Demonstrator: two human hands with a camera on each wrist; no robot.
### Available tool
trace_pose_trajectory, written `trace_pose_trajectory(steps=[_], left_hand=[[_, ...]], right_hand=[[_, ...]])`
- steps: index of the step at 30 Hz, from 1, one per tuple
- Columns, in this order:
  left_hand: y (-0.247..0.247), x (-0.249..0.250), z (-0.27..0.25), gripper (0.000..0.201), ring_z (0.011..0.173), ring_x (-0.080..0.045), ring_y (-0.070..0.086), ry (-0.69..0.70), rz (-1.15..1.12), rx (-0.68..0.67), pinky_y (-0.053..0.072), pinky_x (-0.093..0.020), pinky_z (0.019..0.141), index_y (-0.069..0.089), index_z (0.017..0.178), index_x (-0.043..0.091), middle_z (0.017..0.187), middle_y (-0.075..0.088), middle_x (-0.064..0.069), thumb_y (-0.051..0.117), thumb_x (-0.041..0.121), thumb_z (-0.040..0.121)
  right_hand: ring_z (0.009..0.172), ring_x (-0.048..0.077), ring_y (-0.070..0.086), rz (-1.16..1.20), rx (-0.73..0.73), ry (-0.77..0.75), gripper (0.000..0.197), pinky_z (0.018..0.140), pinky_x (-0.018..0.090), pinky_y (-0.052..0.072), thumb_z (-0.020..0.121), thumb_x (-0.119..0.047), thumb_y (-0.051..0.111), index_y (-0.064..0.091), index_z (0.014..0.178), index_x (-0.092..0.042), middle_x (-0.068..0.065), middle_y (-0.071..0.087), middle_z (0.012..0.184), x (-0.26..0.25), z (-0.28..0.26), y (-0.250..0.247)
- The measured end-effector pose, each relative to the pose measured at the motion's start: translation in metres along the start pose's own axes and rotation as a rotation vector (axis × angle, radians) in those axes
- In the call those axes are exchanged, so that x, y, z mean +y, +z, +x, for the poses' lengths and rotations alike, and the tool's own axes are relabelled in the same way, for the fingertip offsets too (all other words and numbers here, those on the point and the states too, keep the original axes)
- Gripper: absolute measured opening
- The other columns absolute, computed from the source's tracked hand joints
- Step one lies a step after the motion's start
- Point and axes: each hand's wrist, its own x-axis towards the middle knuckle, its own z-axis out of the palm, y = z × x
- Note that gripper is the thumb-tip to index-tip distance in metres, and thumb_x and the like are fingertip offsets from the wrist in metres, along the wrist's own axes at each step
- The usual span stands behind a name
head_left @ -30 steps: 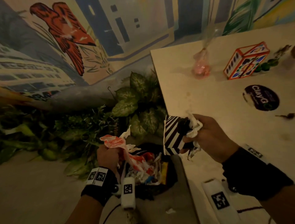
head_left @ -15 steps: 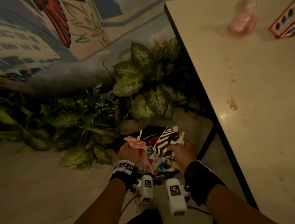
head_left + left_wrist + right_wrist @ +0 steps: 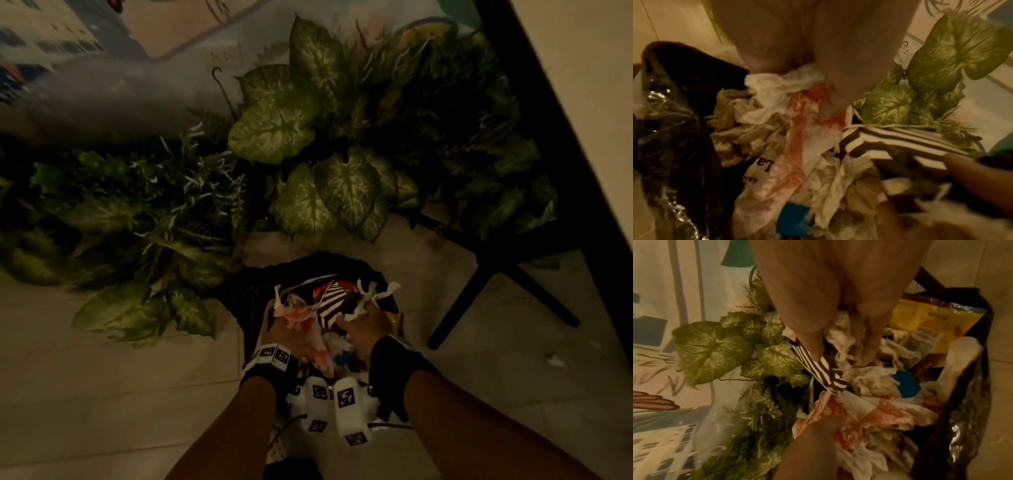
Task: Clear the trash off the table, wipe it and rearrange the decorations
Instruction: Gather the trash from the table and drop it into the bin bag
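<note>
Both hands are down inside a black-lined trash bin (image 3: 246, 301) on the floor. My left hand (image 3: 284, 332) grips a red-stained white wrapper (image 3: 296, 313) (image 3: 797, 123) (image 3: 865, 412). My right hand (image 3: 363, 325) holds a black-and-white striped box (image 3: 330, 299) (image 3: 906, 142) (image 3: 818, 369) together with crumpled white tissue (image 3: 376, 294) (image 3: 846, 337). The bin is full of crumpled paper (image 3: 748, 129), a yellow packet (image 3: 931, 321) and something blue (image 3: 906, 382). The two hands sit close together over the heap.
Green leafy plants (image 3: 308, 137) crowd the floor behind and left of the bin. The table edge (image 3: 555, 102) and its dark legs (image 3: 479, 294) stand to the right. A painted mural wall (image 3: 102, 51) lies beyond. Tiled floor (image 3: 102, 394) spreads on the left.
Both hands have dropped from beside the table edge down into the bin, carrying the stained wrapper and the striped box with tissue. My view has tilted down to the floor.
</note>
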Motion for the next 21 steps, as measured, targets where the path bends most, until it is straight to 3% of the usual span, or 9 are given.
trace_pose_trajectory(steps=[3,8,10,11,13,15,17,19,21], left_hand=[[0.016,-0.013,0.016,0.054,0.117,-0.027,0.055,0.019,0.135,-0.168,0.046,-0.031,0.096,0.052,0.129,0.012,0.132,0.055,-0.008,0.070,0.028,0.081],[0.035,-0.049,0.059,0.099,0.113,-0.025,0.057,0.026,0.117,-0.234,0.048,-0.044,0.098,0.050,0.129,0.030,0.127,0.059,0.000,0.080,0.056,0.038],[0.020,-0.031,0.027,0.093,0.113,-0.025,0.056,0.065,0.076,-0.236,0.048,-0.036,0.096,0.042,0.135,0.019,0.123,0.059,-0.003,0.081,0.046,0.054],[0.007,-0.014,-0.003,0.074,0.112,-0.025,0.056,0.090,0.103,-0.230,0.046,-0.030,0.093,0.045,0.132,0.012,0.120,0.059,-0.005,0.075,0.037,0.069],[-0.008,-0.004,-0.032,0.053,0.113,-0.028,0.055,0.071,0.138,-0.126,0.045,-0.027,0.088,0.046,0.130,0.008,0.121,0.058,-0.009,0.066,0.020,0.082],[-0.021,0.003,-0.060,0.064,0.118,-0.031,0.055,0.038,0.144,-0.092,0.047,-0.025,0.081,0.038,0.137,0.005,0.130,0.053,-0.016,0.068,0.008,0.081],[-0.030,0.012,-0.090,0.052,0.123,-0.032,0.050,0.055,0.138,-0.118,0.046,-0.029,0.087,0.040,0.137,0.003,0.136,0.050,-0.018,0.060,0.012,0.089],[-0.044,0.022,-0.114,0.039,0.130,-0.030,0.043,0.076,0.067,-0.178,0.035,-0.032,0.104,0.045,0.135,0.004,0.141,0.046,-0.016,0.044,0.020,0.099],[-0.060,0.029,-0.138,0.041,0.127,-0.034,0.046,0.081,0.149,-0.170,0.039,-0.035,0.099,0.047,0.132,-0.001,0.137,0.049,-0.020,0.053,0.015,0.094]], right_hand=[[0.122,0.027,0.051,-0.213,-0.041,0.008,0.073,0.104,0.040,0.044,0.075,-0.032,0.069,0.037,0.139,-0.017,0.006,0.052,0.137,0.025,0.027,0.001],[0.137,0.030,0.033,-0.211,-0.024,0.031,0.104,0.108,0.046,0.038,0.071,-0.017,0.076,0.008,0.150,-0.027,0.004,0.026,0.152,0.031,0.014,-0.016],[0.144,0.030,0.015,-0.231,0.028,0.050,0.108,0.114,0.048,0.027,0.074,-0.020,0.074,-0.001,0.150,-0.025,0.005,0.006,0.158,0.027,0.000,-0.021],[0.145,0.029,0.012,-0.254,0.063,0.037,0.105,0.115,0.046,0.024,0.075,-0.021,0.073,0.000,0.150,-0.024,0.006,0.002,0.159,0.027,-0.006,-0.022],[0.143,0.028,0.019,-0.266,0.109,-0.007,0.098,0.114,0.042,0.029,0.075,-0.022,0.072,0.010,0.151,-0.024,0.004,0.010,0.158,0.022,-0.026,-0.022],[0.134,0.027,0.039,-0.172,0.098,-0.063,0.088,0.106,0.040,0.040,0.071,-0.022,0.070,0.025,0.146,-0.026,0.004,0.030,0.152,0.017,-0.050,-0.020],[0.128,0.026,0.046,-0.092,0.096,-0.076,0.081,0.103,0.040,0.044,0.070,-0.023,0.069,0.032,0.142,-0.025,0.003,0.041,0.145,0.011,-0.076,-0.018],[0.134,0.025,0.041,-0.028,0.053,-0.069,0.080,0.107,0.039,0.040,0.077,-0.023,0.069,0.028,0.145,-0.025,-0.002,0.036,0.148,-0.003,-0.106,-0.017],[0.135,0.023,0.039,0.039,-0.021,-0.045,0.076,0.107,0.035,0.039,0.083,-0.020,0.067,0.025,0.147,-0.024,-0.002,0.031,0.151,-0.020,-0.143,-0.019]])
